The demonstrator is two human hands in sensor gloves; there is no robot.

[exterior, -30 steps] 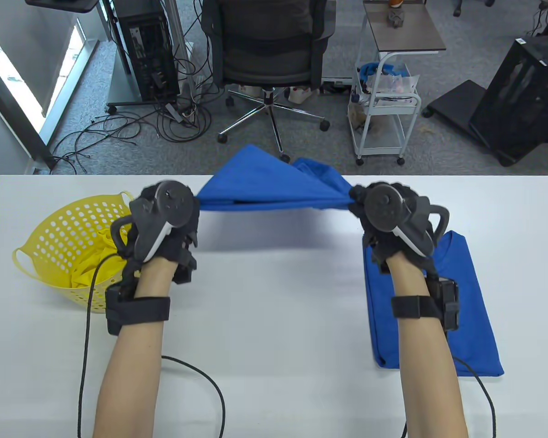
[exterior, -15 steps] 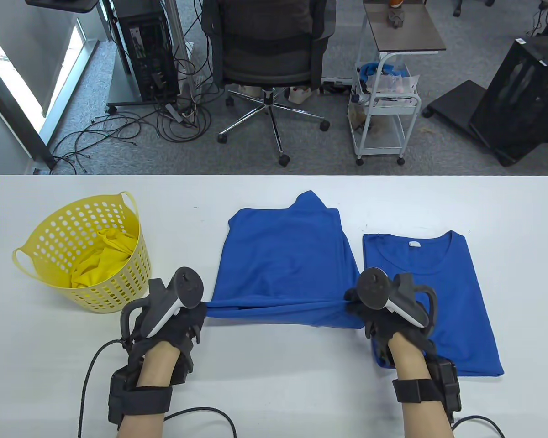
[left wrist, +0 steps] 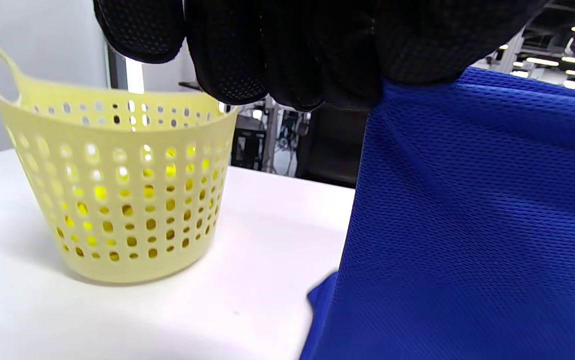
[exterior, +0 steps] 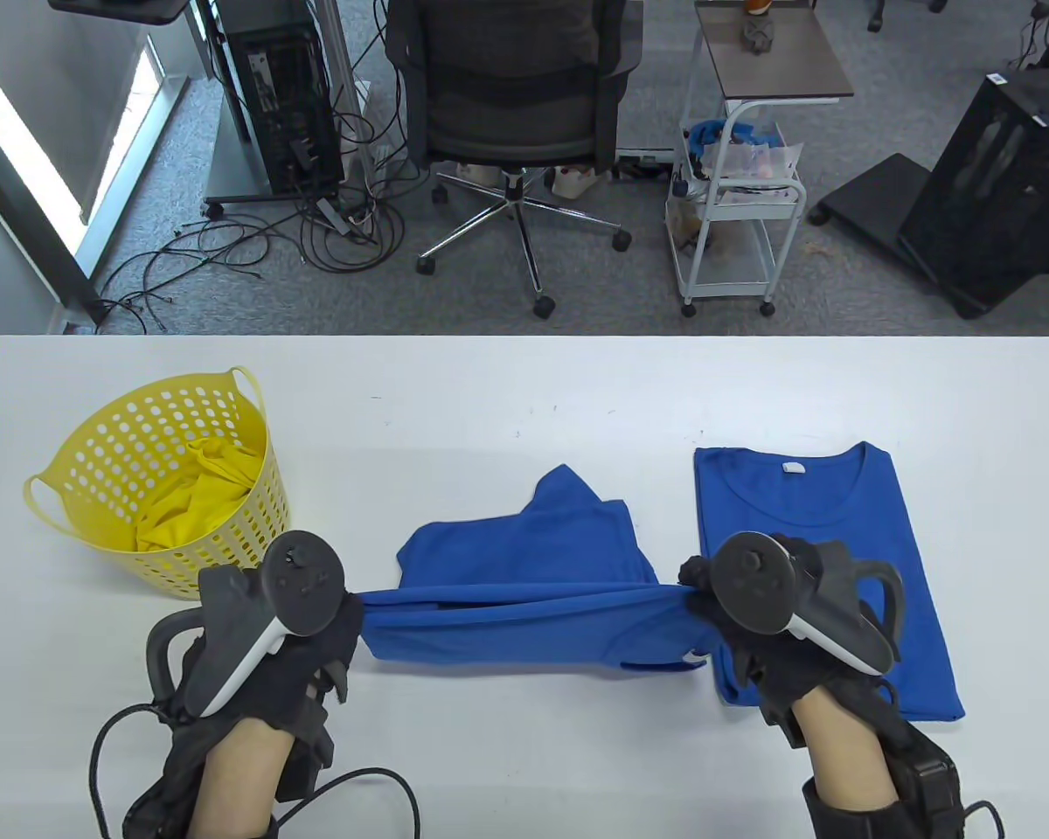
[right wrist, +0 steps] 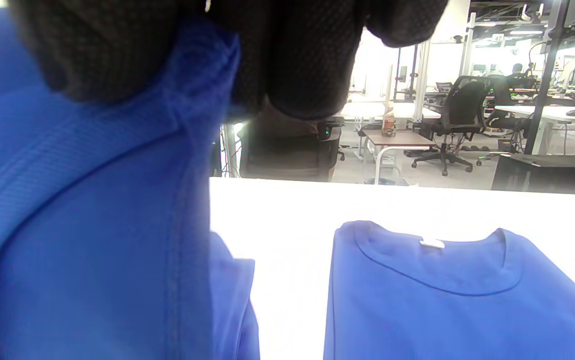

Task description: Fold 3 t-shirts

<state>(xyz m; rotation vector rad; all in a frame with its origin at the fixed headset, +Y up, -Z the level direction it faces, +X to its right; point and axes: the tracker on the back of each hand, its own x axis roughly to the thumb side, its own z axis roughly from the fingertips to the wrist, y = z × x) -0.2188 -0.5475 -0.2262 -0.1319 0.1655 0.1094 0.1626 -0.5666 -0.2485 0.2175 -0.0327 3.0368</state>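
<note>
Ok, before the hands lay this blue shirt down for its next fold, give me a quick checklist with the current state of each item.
1. Left hand has a grip on the held blue shirt: ok, gloved fingers pinch its left edge.
2. Right hand has a grip on the other edge: ok, fabric is bunched under its fingers.
3. Edge taut between the hands: ok, it runs nearly straight.
4. Far part lying flat: not ok, one flap sticks up away from the person.
5. Apart from the folded blue shirt: cannot tell, the right hand covers the gap.
6. Apart from the yellow basket: ok, bare table between.
</note>
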